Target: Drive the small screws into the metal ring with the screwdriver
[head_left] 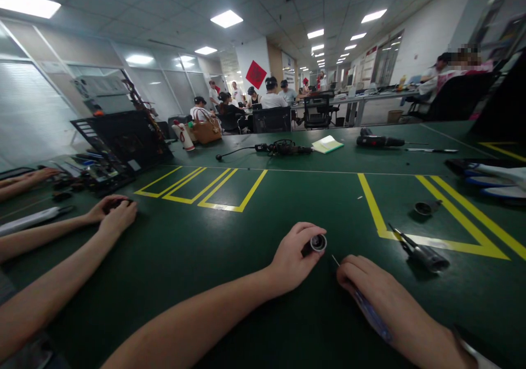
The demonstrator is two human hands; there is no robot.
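My left hand (pixel 293 259) is closed around a short hollow metal cylinder (pixel 318 242), its open round end facing me and its inside dark. Close by on the right, my right hand (pixel 378 287) grips a screwdriver (pixel 372 315) by its translucent bluish handle. The screwdriver's thin shaft points toward the cylinder, with a small gap between them. Right of my hands, a dark cylindrical part with thin prongs (pixel 429 258) lies by the yellow tape. Beyond it is a small cup-shaped metal part (pixel 426 208) on its side.
Yellow tape outlines (pixel 222 208) mark the green table (pixel 197 270). Along the back lie a cabled dark device (pixel 283 148), a notepad (pixel 327 144) and a black power tool (pixel 380 140). At left, a co-worker's hands (pixel 117 214) hold a dark part near a black frame (pixel 127 139).
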